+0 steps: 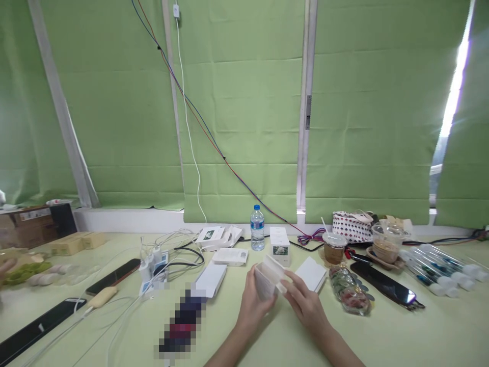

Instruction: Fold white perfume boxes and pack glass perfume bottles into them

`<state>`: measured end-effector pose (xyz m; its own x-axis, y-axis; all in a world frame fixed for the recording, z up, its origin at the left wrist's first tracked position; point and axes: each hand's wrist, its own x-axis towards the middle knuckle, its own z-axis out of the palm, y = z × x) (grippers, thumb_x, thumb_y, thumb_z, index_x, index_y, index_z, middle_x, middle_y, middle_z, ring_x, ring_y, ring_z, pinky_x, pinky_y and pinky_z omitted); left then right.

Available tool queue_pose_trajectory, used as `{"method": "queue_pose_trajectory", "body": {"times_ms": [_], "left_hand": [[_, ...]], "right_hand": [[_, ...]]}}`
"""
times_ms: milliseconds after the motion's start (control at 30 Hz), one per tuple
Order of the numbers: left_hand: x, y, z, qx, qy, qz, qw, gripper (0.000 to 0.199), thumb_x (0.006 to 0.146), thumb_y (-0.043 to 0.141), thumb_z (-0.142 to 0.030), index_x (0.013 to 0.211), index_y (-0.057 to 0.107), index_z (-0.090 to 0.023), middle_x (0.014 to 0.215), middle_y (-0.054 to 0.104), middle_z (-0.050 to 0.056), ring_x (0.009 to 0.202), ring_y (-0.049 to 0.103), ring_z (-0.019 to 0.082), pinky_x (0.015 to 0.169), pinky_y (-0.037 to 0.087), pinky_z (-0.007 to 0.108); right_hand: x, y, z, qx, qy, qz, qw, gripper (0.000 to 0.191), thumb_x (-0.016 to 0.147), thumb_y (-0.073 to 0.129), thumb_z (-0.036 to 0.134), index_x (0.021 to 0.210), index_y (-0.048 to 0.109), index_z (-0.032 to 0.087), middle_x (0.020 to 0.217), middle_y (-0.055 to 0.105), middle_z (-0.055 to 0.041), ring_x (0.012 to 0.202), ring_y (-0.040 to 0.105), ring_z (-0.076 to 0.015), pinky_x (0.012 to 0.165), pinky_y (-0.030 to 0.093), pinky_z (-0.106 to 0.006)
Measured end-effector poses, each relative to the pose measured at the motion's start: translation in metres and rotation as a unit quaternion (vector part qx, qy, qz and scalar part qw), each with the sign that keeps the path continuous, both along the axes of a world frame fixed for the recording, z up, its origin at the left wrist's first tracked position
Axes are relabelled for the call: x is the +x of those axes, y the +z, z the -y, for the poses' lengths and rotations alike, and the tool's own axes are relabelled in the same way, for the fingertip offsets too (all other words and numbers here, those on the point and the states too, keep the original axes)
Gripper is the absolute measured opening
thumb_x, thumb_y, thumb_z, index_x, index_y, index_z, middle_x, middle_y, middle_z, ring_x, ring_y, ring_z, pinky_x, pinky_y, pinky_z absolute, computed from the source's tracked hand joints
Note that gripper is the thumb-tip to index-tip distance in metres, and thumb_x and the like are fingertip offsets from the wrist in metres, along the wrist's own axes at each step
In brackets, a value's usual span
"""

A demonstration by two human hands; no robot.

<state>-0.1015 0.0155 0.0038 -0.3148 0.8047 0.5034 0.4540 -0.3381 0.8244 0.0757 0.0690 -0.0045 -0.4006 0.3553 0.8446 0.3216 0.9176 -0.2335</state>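
A small white cardboard box [266, 281] is held up over the near middle of the table, tilted, with its upper end seeming to stand open. My left hand [250, 302] wraps round its left side, thumb in front. My right hand [308, 308] grips the right edge near a flap, fingertips pressed on it. The box's inside cannot be made out. Just behind stands a white box with a flower picture [280, 250]. Flat white boxes [311, 275] lie right of my hands, and another white box [212, 279] lies to the left.
A water bottle [257, 232] stands at the back. Phones [114, 276], cables and a power strip [155, 267] spread across the left. Drink cups [334, 248], wrapped packets [349, 290], a black strap-like item [385, 285] and clear tubes [439, 270] occupy the right. Another person's hand [6, 267] shows far left.
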Motion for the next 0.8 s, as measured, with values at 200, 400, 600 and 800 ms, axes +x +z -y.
{"method": "queue_pose_trajectory", "body": {"times_ms": [200,400,600,800], "left_hand": [[-0.029,-0.003,-0.011,0.012,0.129,0.074,0.989,0.084,0.066,0.074,-0.033,0.135,0.026,-0.024,0.144,0.029,0.013,0.138,0.023,0.033,0.112,0.020,0.050],[-0.026,-0.003,-0.011,0.018,0.183,0.044,0.982,0.095,0.064,0.076,-0.038,0.138,0.020,-0.021,0.136,0.031,0.015,0.131,0.031,0.035,0.108,0.028,0.055],[-0.019,0.004,-0.001,0.137,0.242,-0.080,0.957,0.076,0.077,0.066,-0.034,0.138,0.024,-0.022,0.139,0.028,0.016,0.136,0.023,0.034,0.109,0.026,0.056],[-0.008,-0.002,0.013,0.183,0.024,-0.173,0.968,0.029,0.086,0.054,-0.025,0.115,0.053,-0.023,0.109,0.059,0.010,0.106,0.057,0.025,0.091,0.047,0.041]], "right_hand": [[0.008,-0.023,-0.031,-0.049,-0.254,0.067,0.964,0.027,0.090,0.047,0.027,0.110,0.063,0.019,0.110,0.063,-0.0192,0.099,0.061,-0.0354,0.078,0.050,-0.051],[0.014,-0.043,-0.041,-0.180,-0.385,0.215,0.879,0.048,0.084,0.056,0.020,0.132,0.052,0.016,0.140,0.047,-0.0203,0.126,0.042,-0.0438,0.091,0.042,-0.054],[0.017,-0.040,-0.041,-0.176,-0.306,0.231,0.907,0.048,0.087,0.037,0.003,0.126,0.060,0.019,0.126,0.062,-0.0105,0.127,0.046,-0.0320,0.099,0.042,-0.042],[0.021,-0.021,-0.036,-0.048,-0.214,-0.004,0.976,0.059,0.088,0.025,0.000,0.141,0.040,0.020,0.136,0.053,-0.0098,0.124,0.048,-0.0258,0.101,0.043,-0.046]]}}
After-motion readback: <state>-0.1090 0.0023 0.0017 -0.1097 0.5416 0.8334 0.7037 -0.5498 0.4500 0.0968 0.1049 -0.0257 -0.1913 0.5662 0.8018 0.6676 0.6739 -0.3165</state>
